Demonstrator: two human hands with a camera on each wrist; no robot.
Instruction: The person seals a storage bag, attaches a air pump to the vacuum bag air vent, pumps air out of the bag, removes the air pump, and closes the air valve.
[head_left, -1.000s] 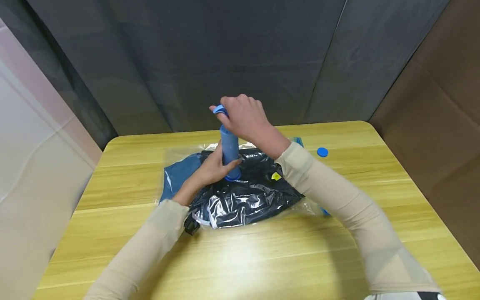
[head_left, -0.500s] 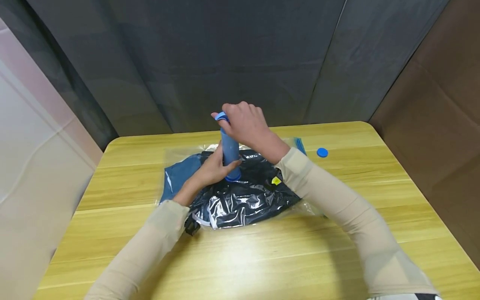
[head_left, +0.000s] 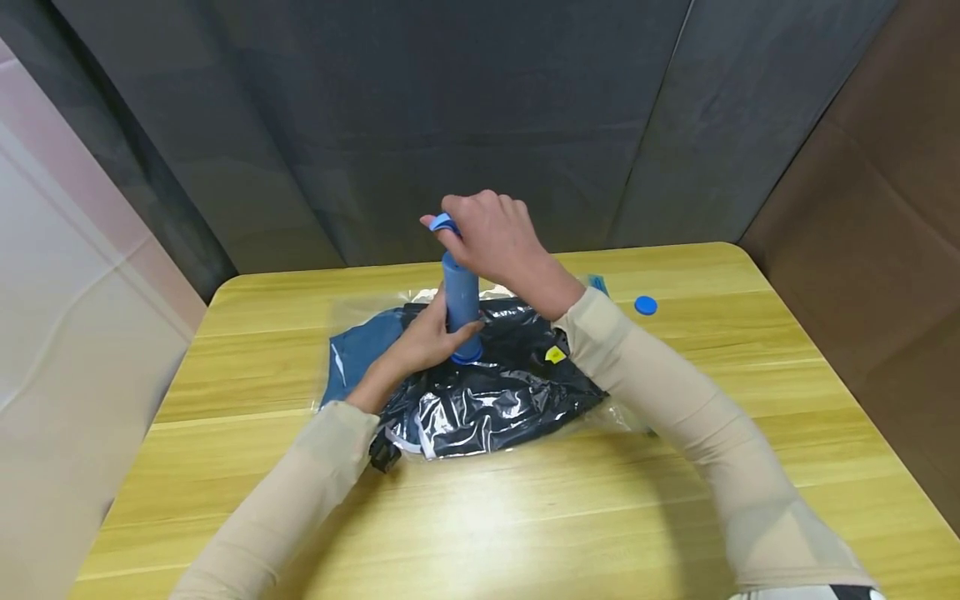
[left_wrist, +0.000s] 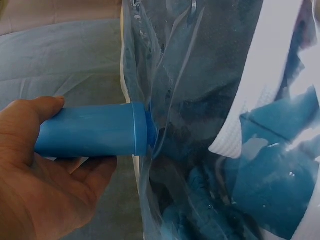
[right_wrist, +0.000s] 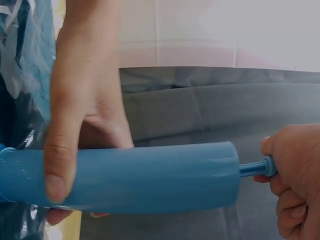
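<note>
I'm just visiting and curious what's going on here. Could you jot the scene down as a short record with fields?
Place: wooden table, dark cloth backdrop
Main thing: clear bag of dark clothes, lying flat
Tool: blue pump, upright, its base on the bag
Left hand: grips the pump's barrel low down
Right hand: holds the pump's handle, rod partly drawn out
Also there: blue cap on the table, apart from the bag, to the right
</note>
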